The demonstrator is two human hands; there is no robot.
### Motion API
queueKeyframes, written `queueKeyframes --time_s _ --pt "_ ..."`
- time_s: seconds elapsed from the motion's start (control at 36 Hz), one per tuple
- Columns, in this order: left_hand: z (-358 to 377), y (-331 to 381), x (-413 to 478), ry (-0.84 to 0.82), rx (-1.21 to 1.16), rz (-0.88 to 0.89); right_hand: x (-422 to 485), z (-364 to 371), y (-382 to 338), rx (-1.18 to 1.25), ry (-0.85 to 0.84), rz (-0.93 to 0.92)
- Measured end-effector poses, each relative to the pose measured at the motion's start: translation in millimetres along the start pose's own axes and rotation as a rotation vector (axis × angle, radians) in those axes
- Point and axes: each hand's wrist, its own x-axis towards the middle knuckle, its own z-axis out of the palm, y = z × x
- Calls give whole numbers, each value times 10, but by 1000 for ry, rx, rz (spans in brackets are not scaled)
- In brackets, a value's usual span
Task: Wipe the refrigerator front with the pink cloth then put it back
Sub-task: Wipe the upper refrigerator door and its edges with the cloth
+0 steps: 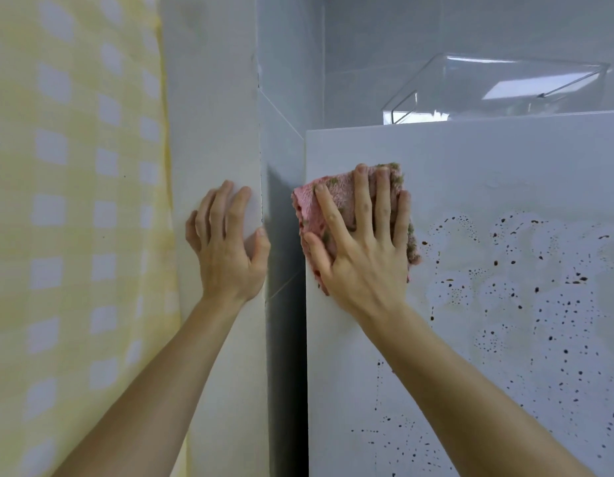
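Observation:
The white refrigerator front (470, 173) fills the right half of the view, speckled with dark brown spots and smears to the right and below. My right hand (364, 249) presses the pink cloth (310, 206) flat against its upper left corner, fingers straight and spread. The cloth is soiled with brownish-green marks at its edges. My left hand (230, 246) rests on the white wall corner (216, 132) to the left, its thumb hooked round the edge, holding nothing.
A clear plastic box (498, 87) stands on top of the refrigerator. A narrow dark gap (285, 339) separates the refrigerator from the wall. A yellow and white checked curtain (75, 201) hangs at the far left.

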Motion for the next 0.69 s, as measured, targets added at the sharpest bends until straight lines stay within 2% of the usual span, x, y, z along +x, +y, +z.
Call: queueKeyframes --time_s 0.17,0.42,0.56,0.69 --pt "-1 17 30 35 -22 1 -125 15 -45 -40 -37 21" --pt "-8 -24 12 35 -40 30 -1105 39 -117 -40 -112 -1" --pt "23 -46 -13 50 -49 31 -842 48 -144 -27 -94 -8" --pt "38 -76 -13 55 -43 56 -190 61 -151 9 -21 -11"
